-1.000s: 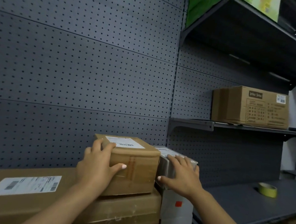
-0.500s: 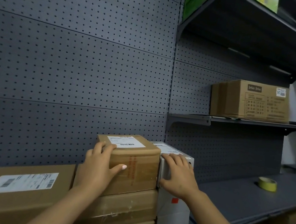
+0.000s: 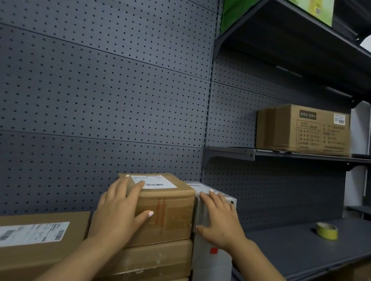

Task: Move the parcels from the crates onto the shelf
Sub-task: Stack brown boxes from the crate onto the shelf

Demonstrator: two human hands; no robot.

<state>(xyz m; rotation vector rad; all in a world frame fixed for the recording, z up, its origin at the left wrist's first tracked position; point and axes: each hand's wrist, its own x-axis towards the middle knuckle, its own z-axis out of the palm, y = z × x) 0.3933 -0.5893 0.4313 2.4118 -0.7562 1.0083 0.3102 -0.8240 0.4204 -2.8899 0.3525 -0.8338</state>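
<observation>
Since the earlier frames the hands have barely shifted; only the view has drifted a little, so the boxes sit slightly lower and further right in the picture. The left hand [image 3: 118, 212] still lies spread flat on the front and top edge of the small brown parcel [image 3: 165, 207], its thumb out across the taped face. The right hand [image 3: 218, 220] is likewise spread, palm on the grey parcel [image 3: 212, 260], which touches the brown one at its 3 o'clock side. Neither hand pinches anything; both press.

The brown parcel tops a stack of cardboard boxes [image 3: 151, 263] at about 6 o'clock in the view, with a larger labelled box [image 3: 20, 243] at 8 o'clock. It looks stiff and fairly light, its tape likely slick, so a grip on two opposite sides seems safer than on the face. The dark shelf [image 3: 296, 248] at 4 o'clock holds only a roll of yellow tape [image 3: 326, 230].
</observation>
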